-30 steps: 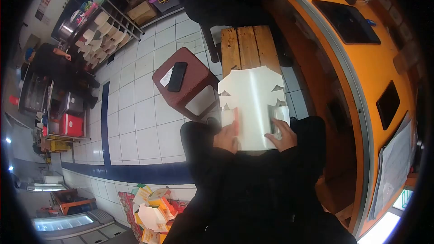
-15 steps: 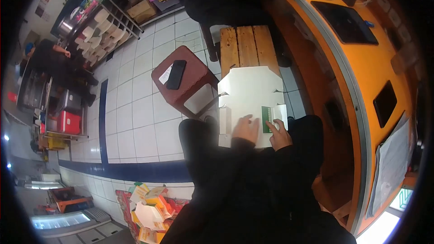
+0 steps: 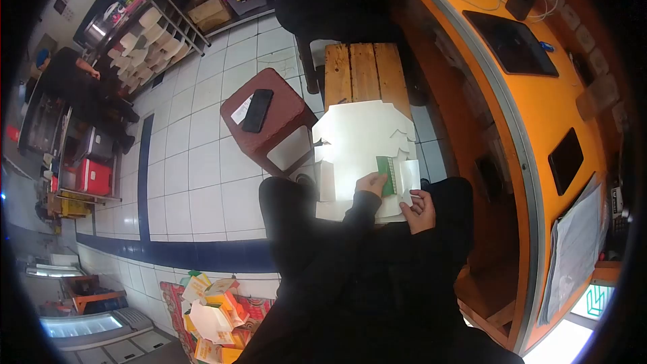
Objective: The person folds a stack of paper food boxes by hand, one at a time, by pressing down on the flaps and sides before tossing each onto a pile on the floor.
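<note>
An unfolded cardboard box (image 3: 347, 131), white on its inner face, lies flat in front of me with cut tabs along both sides. Near its right side a green printed flap (image 3: 386, 174) is turned up. My left hand (image 3: 371, 184) has its fingers closed at the left edge of that green flap. A white side flap (image 3: 410, 174) stands raised just to the right, and my right hand (image 3: 420, 211) pinches its lower end between thumb and fingers. The box's near edge is partly hidden by my hands and sleeves.
A wooden bench (image 3: 367, 71) extends beyond the box. Left of it, a maroon stool (image 3: 280, 104) carries a phone (image 3: 257, 111). An orange counter (image 3: 532, 104) with a tablet (image 3: 511, 44) runs along the right. Folded cartons (image 3: 214, 317) lie at lower left. Another person (image 3: 71, 84) is at far left.
My left hand has moved to the green flap and closed on it. My right hand has shifted right and down to the white side flap, which is now bent. The box has tilted slightly.
</note>
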A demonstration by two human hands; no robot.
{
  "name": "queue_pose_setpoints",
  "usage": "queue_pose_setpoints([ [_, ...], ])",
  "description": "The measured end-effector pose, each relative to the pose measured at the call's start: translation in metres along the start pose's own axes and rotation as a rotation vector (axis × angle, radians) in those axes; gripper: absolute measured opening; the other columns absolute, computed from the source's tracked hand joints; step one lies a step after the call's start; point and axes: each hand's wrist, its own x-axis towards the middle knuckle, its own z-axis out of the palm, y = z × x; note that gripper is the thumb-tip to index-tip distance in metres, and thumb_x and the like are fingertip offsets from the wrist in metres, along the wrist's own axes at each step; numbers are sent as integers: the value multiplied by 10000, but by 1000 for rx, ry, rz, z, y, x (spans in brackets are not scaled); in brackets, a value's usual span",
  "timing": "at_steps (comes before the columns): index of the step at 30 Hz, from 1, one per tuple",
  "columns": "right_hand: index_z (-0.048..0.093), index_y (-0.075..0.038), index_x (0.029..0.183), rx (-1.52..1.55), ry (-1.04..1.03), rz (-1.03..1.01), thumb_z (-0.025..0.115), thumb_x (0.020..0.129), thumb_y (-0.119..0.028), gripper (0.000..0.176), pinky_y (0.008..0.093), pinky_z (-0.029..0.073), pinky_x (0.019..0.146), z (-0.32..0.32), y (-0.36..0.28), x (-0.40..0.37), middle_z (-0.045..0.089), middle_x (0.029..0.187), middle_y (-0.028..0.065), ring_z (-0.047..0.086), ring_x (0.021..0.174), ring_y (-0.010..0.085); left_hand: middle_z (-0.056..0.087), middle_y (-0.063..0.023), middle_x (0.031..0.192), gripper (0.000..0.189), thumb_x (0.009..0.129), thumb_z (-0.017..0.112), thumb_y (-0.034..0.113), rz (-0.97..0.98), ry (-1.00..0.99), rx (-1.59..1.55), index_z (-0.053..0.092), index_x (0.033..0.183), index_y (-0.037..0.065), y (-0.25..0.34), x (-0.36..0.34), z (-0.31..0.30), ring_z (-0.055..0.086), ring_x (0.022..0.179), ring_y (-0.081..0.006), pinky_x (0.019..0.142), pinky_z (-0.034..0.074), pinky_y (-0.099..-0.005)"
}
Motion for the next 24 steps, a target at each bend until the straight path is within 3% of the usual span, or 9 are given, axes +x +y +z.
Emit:
queue_pose_setpoints([
  [2, 529, -3, 1217, 17, -20, 5, 725, 815, -12, 447, 290, 521, 828, 4, -9, -3, 629, 1020, 126, 642, 922, 172, 683, -49, 796, 268, 906, 690, 232, 141, 23, -131, 697, 1017, -11, -27, 18, 2, 604, 625, -109, 525, 492, -262],
  [5, 628, 7, 1115, -231, -117, -48, 740, 836, -80, 313, 301, 562, 739, 8, -17, -6, 661, 1000, 139, 686, 869, 198, 692, -72, 836, 290, 907, 692, 231, 95, 37, 0, 689, 1051, -22, -6, 0, 7, 637, 654, -128, 553, 516, -266],
  [7, 688, 0, 1034, -315, 4, -122, 748, 830, -95, 233, 292, 556, 667, 12, -15, -5, 681, 978, 118, 697, 791, 197, 704, -91, 851, 300, 909, 687, 230, 131, 14, 99, 686, 1068, -25, -8, -5, 11, 652, 676, -134, 577, 524, -268],
  [14, 691, -15, 1037, -383, 75, -160, 736, 843, -117, 224, 288, 544, 656, 13, -8, -3, 677, 985, 125, 690, 778, 189, 728, -160, 858, 295, 916, 657, 201, 330, 29, 422, 679, 1094, -33, 2, -41, 20, 695, 717, -159, 651, 544, -288],
  [16, 685, 9, 1032, -417, 141, -193, 702, 872, -91, 189, 260, 523, 590, 12, -1, 4, 676, 944, 93, 650, 721, 117, 727, -157, 835, 287, 916, 653, 194, 387, 25, 480, 681, 1090, -33, 2, -45, 20, 696, 716, -161, 651, 544, -286],
  [19, 665, 17, 1071, -265, 126, -38, 686, 885, -106, 224, 264, 533, 596, 12, -1, 6, 677, 966, 116, 656, 722, 130, 719, -170, 980, 322, 915, 627, 128, 253, -95, 459, 627, 1197, -27, -3, -44, 17, 698, 835, -178, 731, 548, -283],
  [21, 660, 2, 1094, -340, 173, -91, 683, 884, -130, 249, 287, 544, 619, 14, -2, 9, 683, 951, 126, 669, 720, 162, 658, -176, 1179, 416, 912, 587, 54, 207, -262, -21, 531, 1319, -11, -17, -35, 12, 672, 989, -210, 837, 533, -287],
  [22, 656, -14, 1117, -411, 215, -143, 681, 883, -153, 273, 311, 556, 641, 16, -1, 10, 689, 936, 136, 682, 718, 194, 587, -170, 1299, 488, 902, 557, 3, 396, -228, 280, 460, 1381, 0, -1, -37, 2, 635, 1085, -232, 913, 507, -294],
  [24, 637, -1, 1137, -374, 197, -95, 660, 895, -148, 285, 301, 553, 652, 11, 16, 14, 690, 931, 137, 685, 767, 184, 640, -129, 1226, 420, 891, 542, 2, 398, -68, 290, 542, 1310, 34, 28, -54, -20, 648, 1023, -173, 869, 513, -300],
])
